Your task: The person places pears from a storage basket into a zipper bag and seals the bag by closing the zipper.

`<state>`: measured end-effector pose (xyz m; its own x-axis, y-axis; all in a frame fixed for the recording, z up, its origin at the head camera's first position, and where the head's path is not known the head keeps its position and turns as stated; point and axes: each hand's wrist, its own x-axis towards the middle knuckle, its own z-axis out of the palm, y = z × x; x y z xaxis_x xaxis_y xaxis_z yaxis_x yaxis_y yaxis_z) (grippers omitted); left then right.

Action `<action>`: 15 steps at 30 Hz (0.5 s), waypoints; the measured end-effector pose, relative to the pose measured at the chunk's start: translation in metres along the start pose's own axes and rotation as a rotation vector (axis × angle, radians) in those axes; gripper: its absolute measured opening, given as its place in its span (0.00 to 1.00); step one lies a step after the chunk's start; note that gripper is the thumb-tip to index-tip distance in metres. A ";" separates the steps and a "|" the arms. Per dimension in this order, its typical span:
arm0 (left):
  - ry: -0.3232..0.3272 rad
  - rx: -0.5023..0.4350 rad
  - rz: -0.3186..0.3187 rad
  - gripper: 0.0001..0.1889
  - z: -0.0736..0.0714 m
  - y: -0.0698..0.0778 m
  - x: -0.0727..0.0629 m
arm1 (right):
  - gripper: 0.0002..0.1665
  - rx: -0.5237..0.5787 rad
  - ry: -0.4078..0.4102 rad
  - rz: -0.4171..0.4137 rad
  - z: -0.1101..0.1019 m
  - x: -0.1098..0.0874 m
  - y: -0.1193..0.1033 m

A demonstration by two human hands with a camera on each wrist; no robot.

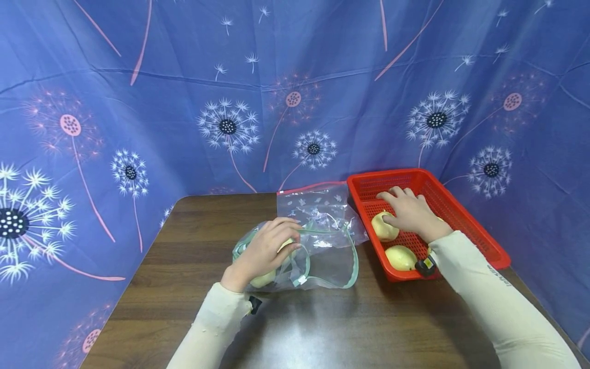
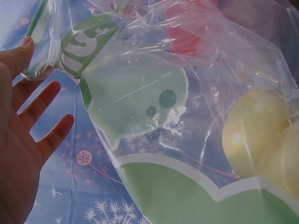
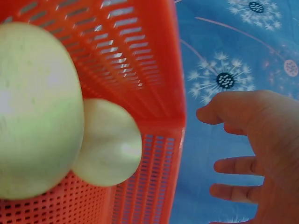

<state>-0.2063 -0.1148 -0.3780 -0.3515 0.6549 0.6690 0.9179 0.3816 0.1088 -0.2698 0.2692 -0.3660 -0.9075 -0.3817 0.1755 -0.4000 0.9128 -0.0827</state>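
Observation:
A clear zip bag with green trim point(image 1: 329, 266) lies on the table, pale yellow pears point(image 2: 254, 133) inside it. Over its left part, my left hand point(image 1: 269, 246) pinches the bag's edge between thumb and forefinger; the left wrist view shows the other fingers spread. My right hand point(image 1: 412, 212) is above the red basket point(image 1: 465, 223), fingers apart and lightly bent, holding nothing. Beneath its thumb sits one pear point(image 1: 383, 227); another pear point(image 1: 401, 258) lies at the basket's near end. The hand partly hides the basket's contents.
Behind the green-trimmed bag lies a second clear bag with a red zip strip point(image 1: 313, 187), reaching the basket's left side. The brown wooden table point(image 1: 184, 277) ends at a blue dandelion-print cloth point(image 1: 276, 77) hanging behind and at the sides.

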 end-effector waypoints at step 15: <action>0.013 -0.017 0.009 0.13 0.001 -0.002 -0.003 | 0.42 0.035 -0.233 0.157 -0.001 -0.012 0.043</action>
<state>-0.2070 -0.1168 -0.3810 -0.3409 0.6499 0.6793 0.9240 0.3647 0.1149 -0.2759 0.3136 -0.3703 -0.9621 -0.2627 -0.0725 -0.2525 0.9594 -0.1254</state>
